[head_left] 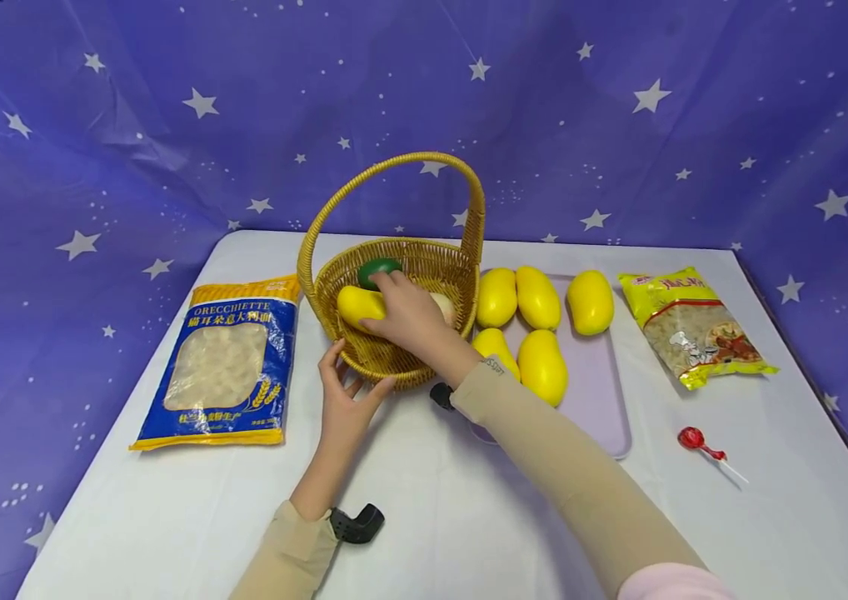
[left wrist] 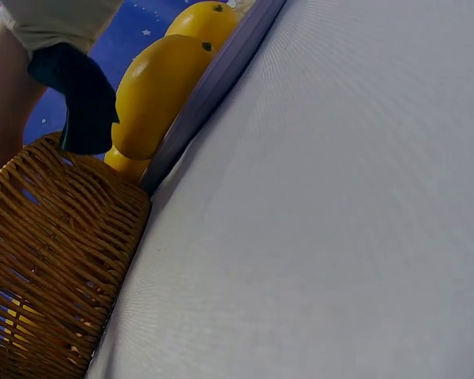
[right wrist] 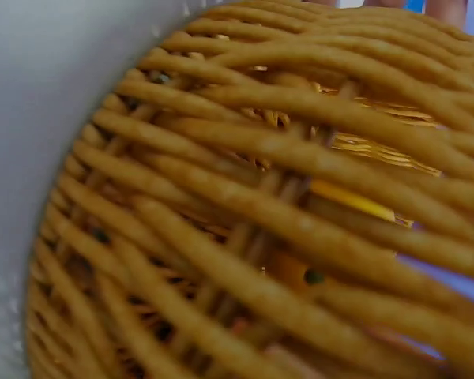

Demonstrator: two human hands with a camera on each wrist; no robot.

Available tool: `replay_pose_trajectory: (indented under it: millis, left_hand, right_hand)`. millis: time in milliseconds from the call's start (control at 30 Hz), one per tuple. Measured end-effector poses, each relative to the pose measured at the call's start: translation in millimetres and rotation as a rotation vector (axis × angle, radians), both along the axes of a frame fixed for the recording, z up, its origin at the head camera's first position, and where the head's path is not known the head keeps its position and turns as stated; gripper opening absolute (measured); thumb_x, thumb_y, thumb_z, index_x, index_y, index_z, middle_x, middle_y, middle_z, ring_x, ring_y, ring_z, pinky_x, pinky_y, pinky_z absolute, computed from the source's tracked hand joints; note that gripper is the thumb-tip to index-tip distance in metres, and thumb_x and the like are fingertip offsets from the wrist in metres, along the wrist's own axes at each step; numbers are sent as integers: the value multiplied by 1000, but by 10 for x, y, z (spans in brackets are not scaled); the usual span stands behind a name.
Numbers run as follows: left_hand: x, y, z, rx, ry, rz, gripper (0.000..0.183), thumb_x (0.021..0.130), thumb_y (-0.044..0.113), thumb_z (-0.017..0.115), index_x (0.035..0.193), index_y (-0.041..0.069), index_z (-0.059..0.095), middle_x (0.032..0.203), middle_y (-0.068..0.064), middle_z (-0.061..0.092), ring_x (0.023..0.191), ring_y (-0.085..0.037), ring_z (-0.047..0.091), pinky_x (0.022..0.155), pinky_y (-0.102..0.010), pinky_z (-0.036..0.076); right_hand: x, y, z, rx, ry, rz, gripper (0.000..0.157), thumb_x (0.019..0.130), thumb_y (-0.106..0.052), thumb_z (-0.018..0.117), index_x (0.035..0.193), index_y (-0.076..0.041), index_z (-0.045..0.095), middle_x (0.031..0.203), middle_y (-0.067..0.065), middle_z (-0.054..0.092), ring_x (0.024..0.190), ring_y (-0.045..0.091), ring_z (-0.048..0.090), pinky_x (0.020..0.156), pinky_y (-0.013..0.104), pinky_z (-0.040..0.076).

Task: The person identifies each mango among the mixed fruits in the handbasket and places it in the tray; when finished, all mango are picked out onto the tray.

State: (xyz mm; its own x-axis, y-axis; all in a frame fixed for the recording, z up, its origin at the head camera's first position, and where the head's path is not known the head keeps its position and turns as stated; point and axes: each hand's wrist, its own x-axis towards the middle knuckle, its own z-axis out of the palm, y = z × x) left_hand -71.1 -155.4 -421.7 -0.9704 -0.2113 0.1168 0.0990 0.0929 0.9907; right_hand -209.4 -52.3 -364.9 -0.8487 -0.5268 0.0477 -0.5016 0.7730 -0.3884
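Note:
A wicker basket (head_left: 394,372) with a tall arched handle stands left of the table's middle. My right hand (head_left: 412,312) reaches into it, its thumb and fingers around the right end of a yellow mango (head_left: 356,307). Behind that mango lies a dark green oval fruit (head_left: 377,271). A pale round thing (head_left: 442,307) sits at the right, partly hidden by the hand. My left hand (head_left: 346,400) holds the basket's front left side, fingers bent at the rim and thumb lower on the wall. Close wickerwork (right wrist: 245,181) fills most of the right wrist view.
Right of the basket, a lilac tray (head_left: 596,392) bears several yellow mangoes (head_left: 542,367), partly covered by my right sleeve. A blue bag of orecchiette (head_left: 221,367) lies at left. Farther right are a yellow food packet (head_left: 694,327) and a red lollipop (head_left: 692,438).

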Motion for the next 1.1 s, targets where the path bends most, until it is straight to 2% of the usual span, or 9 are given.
replay_pose_trajectory:
  millis: [300, 500, 1100]
  left_hand:
    - [-15, -2, -14, -2, 11, -13, 86, 87, 10, 72, 149, 4, 13, 153, -22, 12, 138, -40, 24, 106, -54, 33]
    - [-17, 15, -11, 0, 13, -7, 84, 86, 6, 72, 148, 5, 15, 153, -23, 14, 138, -40, 25, 106, -53, 34]
    - [1, -9, -8, 1, 10, -3, 84, 86, 5, 72, 148, 4, 14, 152, -24, 13, 138, -40, 24, 106, -53, 34]
  right_hand:
    - [-86, -147, -48, 148, 28, -8, 72, 85, -50, 69, 142, -12, 45, 132, 10, 50, 94, 28, 61, 78, 39, 54]
    - [-106, -182, -69, 202, 13, -26, 70, 85, -52, 67, 140, -13, 46, 127, 10, 52, 93, 28, 61, 74, 40, 55]
    - [-121, -185, -128, 203, 10, -39, 66, 85, -55, 65, 132, -11, 53, 116, 8, 57, 87, 24, 62, 67, 39, 54]
